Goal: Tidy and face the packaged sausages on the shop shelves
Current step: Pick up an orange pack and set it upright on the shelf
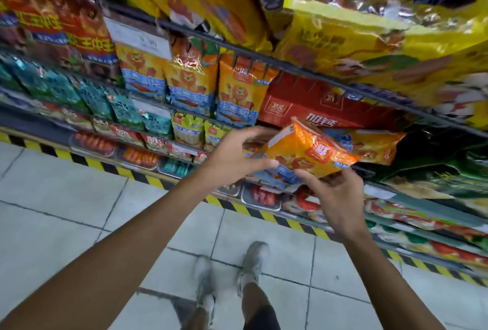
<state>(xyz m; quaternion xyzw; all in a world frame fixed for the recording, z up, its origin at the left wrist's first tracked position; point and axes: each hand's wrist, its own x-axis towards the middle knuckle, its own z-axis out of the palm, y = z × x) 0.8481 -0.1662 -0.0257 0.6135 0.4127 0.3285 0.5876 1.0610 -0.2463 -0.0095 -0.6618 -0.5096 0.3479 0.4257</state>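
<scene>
While an orange sausage packet (309, 152) is held tilted in front of the shop shelves (290, 66), the left hand (232, 156) curls its grip round the packet's left end and the right hand (332, 192) grips it from below with thumb and fingers. Behind it lies a red carton (317, 110), with matching orange packets (237, 86) standing upright to the left on the same shelf. Below, grey shoes (250, 263) stand on pale floor tiles (66, 197) beside yellow-and-black hazard striping (105, 166).

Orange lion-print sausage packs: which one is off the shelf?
The orange pack tilted between the left hand and right hand; the matching packs stand upright on the shelf.
</scene>
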